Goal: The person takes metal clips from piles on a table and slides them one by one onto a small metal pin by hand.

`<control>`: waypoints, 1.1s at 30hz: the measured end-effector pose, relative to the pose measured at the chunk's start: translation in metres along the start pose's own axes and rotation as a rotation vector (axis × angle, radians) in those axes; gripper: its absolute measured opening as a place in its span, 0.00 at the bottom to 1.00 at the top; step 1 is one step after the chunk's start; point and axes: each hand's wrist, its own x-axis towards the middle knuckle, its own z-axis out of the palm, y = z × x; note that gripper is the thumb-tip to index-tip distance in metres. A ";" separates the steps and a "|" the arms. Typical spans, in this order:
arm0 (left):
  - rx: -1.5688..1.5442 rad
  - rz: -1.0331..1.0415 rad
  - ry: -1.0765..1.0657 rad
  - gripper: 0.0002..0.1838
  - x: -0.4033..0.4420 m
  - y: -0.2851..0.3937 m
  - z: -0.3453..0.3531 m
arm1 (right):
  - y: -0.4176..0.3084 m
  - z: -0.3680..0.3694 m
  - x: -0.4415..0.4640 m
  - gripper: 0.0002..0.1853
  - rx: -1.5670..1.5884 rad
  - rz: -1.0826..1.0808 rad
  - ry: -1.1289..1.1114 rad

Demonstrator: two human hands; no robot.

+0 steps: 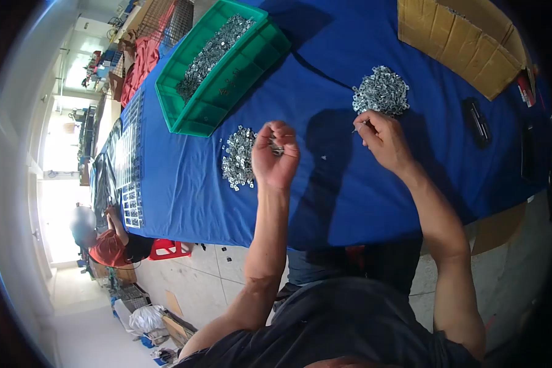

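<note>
My left hand [275,158] is raised palm up with its fingers curled in. Small metal pieces [276,148] show in the hollow of that palm, partly hidden by the fingers. Just left of it lies a pile of small silvery metal clips [237,157] on the blue cloth. My right hand [380,140] pinches a small metal piece [357,127] between thumb and fingertips; its exact shape is too small to make out. Directly beyond that hand is a second pile of small metal parts [381,91].
A green plastic bin [218,101] full of small metal parts stands at the back left. At the back right is an open cardboard box [460,49], with a dark case [476,122] nearby. White grids [130,159] line the left edge, where another person [108,245] sits.
</note>
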 end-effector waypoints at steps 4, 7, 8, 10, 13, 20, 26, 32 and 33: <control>0.422 0.041 -0.039 0.06 -0.002 0.009 0.019 | 0.006 0.002 -0.001 0.03 0.019 -0.009 0.012; 0.437 0.112 0.137 0.11 -0.008 0.006 0.011 | 0.012 0.002 -0.001 0.03 -0.033 -0.024 0.002; 0.566 0.132 0.131 0.11 -0.010 0.003 0.009 | 0.012 0.002 -0.002 0.03 -0.032 -0.021 0.003; 0.811 0.158 0.079 0.14 -0.011 -0.001 0.001 | 0.008 0.001 -0.001 0.03 -0.009 0.006 -0.007; 1.421 0.131 0.251 0.17 -0.016 0.010 -0.012 | 0.005 0.001 0.000 0.03 -0.035 -0.011 -0.022; 2.883 0.888 -0.014 0.11 -0.012 -0.024 -0.053 | 0.009 0.001 -0.001 0.04 -0.043 -0.069 -0.032; 2.886 0.954 -0.074 0.04 -0.001 -0.015 -0.053 | -0.003 0.002 -0.001 0.03 -0.001 -0.020 -0.010; 1.677 0.406 0.357 0.12 0.019 -0.042 -0.016 | 0.000 0.002 -0.003 0.02 -0.214 -0.254 -0.002; 1.418 0.279 0.302 0.11 0.024 -0.048 -0.009 | 0.000 0.001 -0.002 0.02 -0.198 -0.248 0.022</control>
